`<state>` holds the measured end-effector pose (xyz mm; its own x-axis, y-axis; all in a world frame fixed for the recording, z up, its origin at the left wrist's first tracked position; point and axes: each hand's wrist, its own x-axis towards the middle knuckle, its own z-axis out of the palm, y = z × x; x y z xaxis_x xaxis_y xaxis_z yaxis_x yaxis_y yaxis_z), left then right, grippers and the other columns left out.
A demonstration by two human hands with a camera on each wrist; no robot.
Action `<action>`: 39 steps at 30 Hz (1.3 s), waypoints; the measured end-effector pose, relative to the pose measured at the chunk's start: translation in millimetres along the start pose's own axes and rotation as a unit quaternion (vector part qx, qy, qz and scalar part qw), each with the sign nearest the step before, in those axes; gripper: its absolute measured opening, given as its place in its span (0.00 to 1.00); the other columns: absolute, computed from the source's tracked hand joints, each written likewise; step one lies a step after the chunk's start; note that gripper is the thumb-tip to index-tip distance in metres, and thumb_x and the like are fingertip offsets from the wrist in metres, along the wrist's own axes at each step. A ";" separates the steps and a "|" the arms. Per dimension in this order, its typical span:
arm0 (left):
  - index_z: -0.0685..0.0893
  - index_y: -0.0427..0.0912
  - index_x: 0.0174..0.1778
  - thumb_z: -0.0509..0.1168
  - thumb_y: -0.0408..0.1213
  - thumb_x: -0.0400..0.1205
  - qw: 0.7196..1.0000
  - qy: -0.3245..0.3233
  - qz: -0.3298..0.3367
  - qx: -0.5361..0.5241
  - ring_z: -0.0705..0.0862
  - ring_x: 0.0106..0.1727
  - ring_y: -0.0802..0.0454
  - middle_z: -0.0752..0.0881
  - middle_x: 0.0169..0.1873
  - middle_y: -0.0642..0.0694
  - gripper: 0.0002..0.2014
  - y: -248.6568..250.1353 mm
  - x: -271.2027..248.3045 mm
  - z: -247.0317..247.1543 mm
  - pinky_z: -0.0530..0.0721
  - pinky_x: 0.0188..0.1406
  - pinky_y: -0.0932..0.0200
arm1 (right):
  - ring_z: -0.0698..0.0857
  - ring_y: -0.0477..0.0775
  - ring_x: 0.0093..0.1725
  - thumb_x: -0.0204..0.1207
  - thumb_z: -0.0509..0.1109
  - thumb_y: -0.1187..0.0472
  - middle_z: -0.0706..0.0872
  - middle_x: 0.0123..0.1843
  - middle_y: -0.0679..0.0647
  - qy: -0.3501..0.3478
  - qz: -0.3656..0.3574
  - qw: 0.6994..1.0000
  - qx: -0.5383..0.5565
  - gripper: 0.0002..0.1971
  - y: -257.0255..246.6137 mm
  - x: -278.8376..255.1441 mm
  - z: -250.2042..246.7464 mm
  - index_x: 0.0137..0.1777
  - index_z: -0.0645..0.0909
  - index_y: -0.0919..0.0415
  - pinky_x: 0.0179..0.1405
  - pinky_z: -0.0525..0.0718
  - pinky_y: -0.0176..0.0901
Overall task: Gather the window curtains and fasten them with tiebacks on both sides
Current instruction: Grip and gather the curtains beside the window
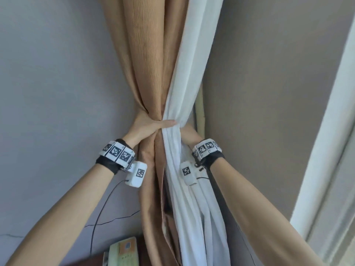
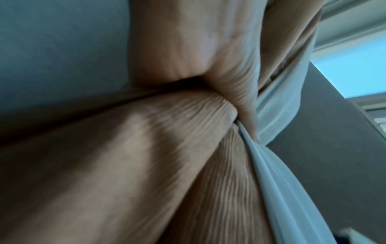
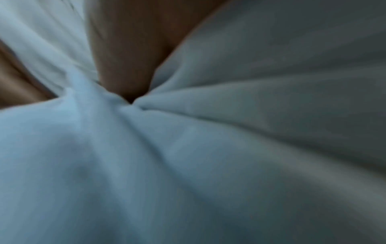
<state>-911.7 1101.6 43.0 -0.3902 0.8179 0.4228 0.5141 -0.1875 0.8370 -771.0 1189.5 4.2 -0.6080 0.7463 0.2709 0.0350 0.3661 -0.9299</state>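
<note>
A tan ribbed curtain (image 1: 151,60) and a white sheer curtain (image 1: 194,60) hang together in a room corner, pinched into one bundle at waist height. My left hand (image 1: 146,125) wraps the bundle from the left, its thumb lying across the front onto the white cloth. The left wrist view shows that hand (image 2: 188,49) squeezing the tan curtain (image 2: 146,156) and white curtain (image 2: 277,181). My right hand (image 1: 189,134) reaches behind the white curtain from the right, fingers hidden. In the right wrist view, white curtain (image 3: 188,148) folds pucker into that hand (image 3: 129,57).
A grey wall (image 1: 57,73) stands to the left and a white window frame (image 1: 326,150) to the right. Below left, a pale telephone (image 1: 123,252) sits on a dark wooden surface (image 1: 82,263). A cream pipe (image 1: 200,112) runs behind the curtains.
</note>
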 end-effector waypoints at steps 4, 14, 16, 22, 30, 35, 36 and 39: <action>0.81 0.46 0.76 0.92 0.61 0.49 1.000 -0.011 0.013 -0.008 0.88 0.67 0.62 0.89 0.67 0.55 0.58 3.7 3.1 22.0 0.84 0.74 0.52 | 0.87 0.36 0.50 0.91 0.60 0.72 0.84 0.52 0.45 -0.020 -0.074 0.995 0.065 0.09 -3.7 -36.7 -9.9 0.63 0.77 0.59 0.54 0.85 0.25; 0.82 0.40 0.68 0.88 0.40 0.67 0.997 0.014 -0.022 -0.071 0.86 0.63 0.56 0.86 0.64 0.51 0.35 19.3 27.5 118.6 0.83 0.69 0.59 | 0.70 0.37 0.84 0.79 0.81 0.48 0.70 0.86 0.40 0.027 -0.017 0.999 -0.016 0.49 52.6 -140.8 -81.8 0.92 0.53 0.51 0.83 0.68 0.36; 0.80 0.39 0.74 0.89 0.49 0.63 0.997 0.024 -0.025 -0.064 0.86 0.66 0.57 0.86 0.67 0.52 0.45 17.7 35.9 135.3 0.82 0.75 0.55 | 0.55 0.37 0.90 0.73 0.81 0.36 0.55 0.92 0.40 0.045 -0.021 0.991 -0.128 0.62 83.3 -156.2 -77.9 0.93 0.41 0.50 0.91 0.56 0.42; 0.79 0.41 0.68 0.85 0.50 0.67 0.995 0.099 0.035 0.000 0.87 0.52 0.54 0.84 0.51 0.56 0.37 23.1 51.5 163.4 0.83 0.56 0.64 | 0.35 0.48 0.93 0.72 0.80 0.34 0.33 0.94 0.49 0.078 0.051 0.970 -0.225 0.67 126.6 -176.8 -64.5 0.91 0.28 0.48 0.94 0.46 0.59; 0.68 0.37 0.84 0.78 0.55 0.68 0.978 0.200 0.009 0.063 0.85 0.71 0.44 0.84 0.71 0.42 0.51 6.1 94.0 138.0 0.79 0.72 0.56 | 0.42 0.54 0.94 0.74 0.77 0.32 0.42 0.95 0.47 0.125 0.053 0.959 -0.249 0.58 136.9 -210.9 -70.4 0.90 0.36 0.35 0.91 0.55 0.71; 0.65 0.37 0.86 0.80 0.66 0.60 0.983 0.174 -0.003 0.062 0.80 0.77 0.43 0.79 0.77 0.42 0.62 -13.3 88.7 145.8 0.77 0.79 0.47 | 0.47 0.64 0.94 0.68 0.71 0.24 0.44 0.95 0.50 0.190 0.079 0.945 -0.256 0.56 132.2 -229.0 -83.1 0.88 0.37 0.28 0.89 0.56 0.74; 0.69 0.39 0.84 0.77 0.74 0.56 0.984 0.159 -0.013 0.077 0.82 0.75 0.45 0.81 0.74 0.45 0.64 -26.7 98.6 152.9 0.79 0.78 0.47 | 0.48 0.64 0.94 0.67 0.70 0.22 0.46 0.95 0.52 0.192 0.084 0.942 -0.260 0.57 128.8 -234.0 -84.4 0.88 0.38 0.30 0.89 0.58 0.75; 0.77 0.44 0.79 0.67 0.91 0.42 0.984 0.146 -0.002 0.098 0.86 0.69 0.50 0.85 0.69 0.51 0.74 -85.8 150.1 181.6 0.83 0.73 0.49 | 0.56 0.65 0.92 0.67 0.69 0.22 0.54 0.94 0.54 0.192 0.089 0.939 -0.273 0.57 115.0 -248.4 -91.7 0.90 0.43 0.36 0.86 0.65 0.75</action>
<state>-875.7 1339.3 -28.5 -0.5808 0.6223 0.5248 0.6382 -0.0521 0.7681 -543.2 1097.3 -147.2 -0.2269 0.9294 0.2909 0.5730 0.3690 -0.7318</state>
